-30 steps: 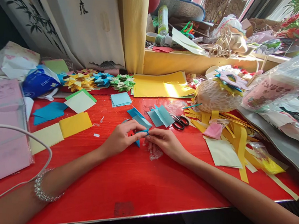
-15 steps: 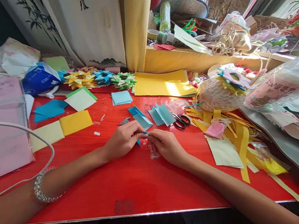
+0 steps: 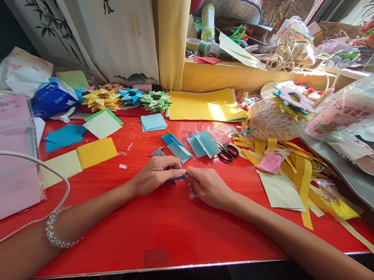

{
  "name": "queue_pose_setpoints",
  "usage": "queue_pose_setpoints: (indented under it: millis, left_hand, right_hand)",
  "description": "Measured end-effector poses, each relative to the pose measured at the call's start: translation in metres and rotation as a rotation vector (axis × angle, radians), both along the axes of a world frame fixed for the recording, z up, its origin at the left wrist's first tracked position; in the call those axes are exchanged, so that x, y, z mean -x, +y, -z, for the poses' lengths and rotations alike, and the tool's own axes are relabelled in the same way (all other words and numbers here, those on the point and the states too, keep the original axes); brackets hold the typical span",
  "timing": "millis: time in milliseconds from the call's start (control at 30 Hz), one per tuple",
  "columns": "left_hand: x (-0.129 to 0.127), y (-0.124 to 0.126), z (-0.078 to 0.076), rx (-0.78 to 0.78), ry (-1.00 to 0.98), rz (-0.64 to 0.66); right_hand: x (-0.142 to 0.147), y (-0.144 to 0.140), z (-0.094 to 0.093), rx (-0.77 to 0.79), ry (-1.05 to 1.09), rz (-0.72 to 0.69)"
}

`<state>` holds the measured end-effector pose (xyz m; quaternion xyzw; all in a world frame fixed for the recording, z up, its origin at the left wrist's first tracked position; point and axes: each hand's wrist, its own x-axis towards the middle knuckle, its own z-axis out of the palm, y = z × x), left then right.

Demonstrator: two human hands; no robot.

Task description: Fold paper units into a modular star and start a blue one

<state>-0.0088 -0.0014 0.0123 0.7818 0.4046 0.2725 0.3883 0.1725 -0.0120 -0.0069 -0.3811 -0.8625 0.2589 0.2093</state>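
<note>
1. Blue folded paper piece [image 3: 174,174] is pinched between left hand [image 3: 155,175] and right hand [image 3: 206,185], low over the red table [image 3: 165,218].
2. Both hands are closed on it at the fingertips.
3. Step judged: a crease is being pressed.
4. Next move calls for firm, aligned edges.
5. Scissors [image 3: 227,152] lie just behind.

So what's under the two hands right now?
A small blue folded paper is pinched between the left hand and right hand, over the red table. Most of it is covered.
</note>
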Motion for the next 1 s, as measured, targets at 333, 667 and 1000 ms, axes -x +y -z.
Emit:
queue_pose_setpoints:
  millis: [333, 667, 1000]
  left_hand:
    - [-0.003, 0.006, 0.005, 0.025, -0.126, -0.164]
    - [0.000, 0.005, 0.006, -0.117, 0.026, -0.153]
    - [-0.001, 0.003, 0.006, -0.038, -0.063, -0.224]
  right_hand:
    - [0.000, 0.001, -0.002, 0.036, 0.149, 0.109]
    - [-0.002, 0.006, -0.006, 0.151, 0.235, 0.122]
    - [-0.002, 0.007, -0.006, 0.407, 0.406, 0.045]
